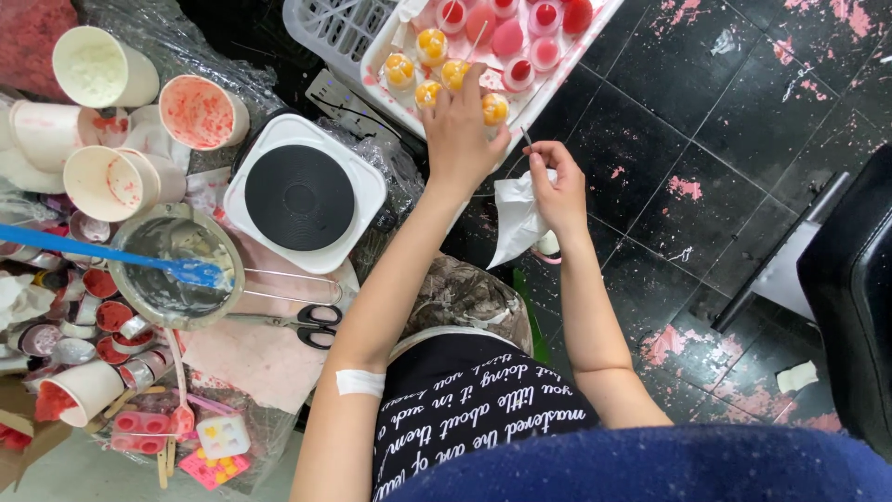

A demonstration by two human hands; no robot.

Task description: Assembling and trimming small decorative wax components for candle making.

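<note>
The left hand is closed over a small yellow-orange candle, pinching it at the near edge of the white tray that sits far and centre in the scene. The right hand, just to the right and nearer, grasps a crumpled white tissue with a thin stick between its fingertips. The candle looks light, waxy and easily dented, its wick frail, so a hold round its rigid sides seems safest. More yellow and red candles fill the tray. To the left lie a hotplate, scissors, a metal pot with a blue spatula, and stained paper cups.
</note>
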